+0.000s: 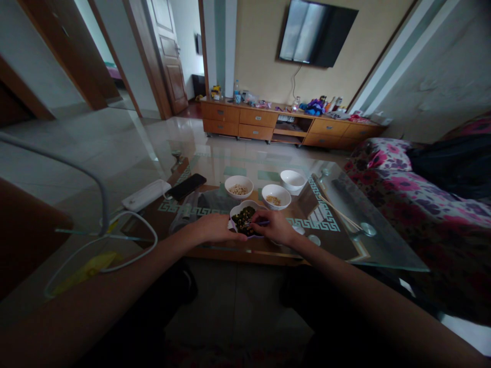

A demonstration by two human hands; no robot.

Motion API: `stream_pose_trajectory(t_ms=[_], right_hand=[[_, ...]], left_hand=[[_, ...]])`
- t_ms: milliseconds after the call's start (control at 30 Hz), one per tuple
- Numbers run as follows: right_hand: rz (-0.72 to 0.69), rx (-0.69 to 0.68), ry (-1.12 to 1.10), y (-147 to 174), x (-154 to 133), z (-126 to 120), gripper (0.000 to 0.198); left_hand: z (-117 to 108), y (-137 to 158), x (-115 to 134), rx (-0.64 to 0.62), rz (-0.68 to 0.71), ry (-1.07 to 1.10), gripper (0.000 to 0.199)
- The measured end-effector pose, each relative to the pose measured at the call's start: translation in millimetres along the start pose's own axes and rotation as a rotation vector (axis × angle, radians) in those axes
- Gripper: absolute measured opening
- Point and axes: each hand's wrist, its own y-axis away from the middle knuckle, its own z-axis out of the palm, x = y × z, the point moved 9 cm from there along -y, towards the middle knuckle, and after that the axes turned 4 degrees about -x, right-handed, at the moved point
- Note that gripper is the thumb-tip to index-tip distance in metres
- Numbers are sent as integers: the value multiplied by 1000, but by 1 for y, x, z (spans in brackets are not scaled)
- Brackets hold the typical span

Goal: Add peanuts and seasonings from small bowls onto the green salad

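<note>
Steadying a white bowl of dark mixed beans (243, 221) with left hand (215, 228), right hand (273, 226) pinching inside it, two white bowls of pale beans (238, 186) behind, one empty white bowl (292, 180)

Both forearms are bare, with no sleeves showing up to the frame edge. The left hand (215, 228) and right hand (276, 227) wear no gloves or visible rings.

A small white bowl (244, 221) sits upright near the front edge of the glass table (345, 240), filled with a dark mix of green and blackish beans — too dim to tell them apart. The left hand (215, 228) rests against its left rim; the right hand (275, 226) touches its right side, fingers over the beans.
</note>
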Motion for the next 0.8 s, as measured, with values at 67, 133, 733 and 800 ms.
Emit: stream_pose_trajectory(t_ms=[67,133,733,800], right_hand=[[4,-1,10,0,1,1,12],[6,-5,20,0,2,2,11],[-23,0,34,-1,1,1,12],[-26,3,23,0,0,1,12]], left_hand=[[0,0,0,9,2,2,93],[0,0,0,9,11,3,90],[2,-2,-1,3,11,-6,91],[2,-3,0,3,18,-14,93]])
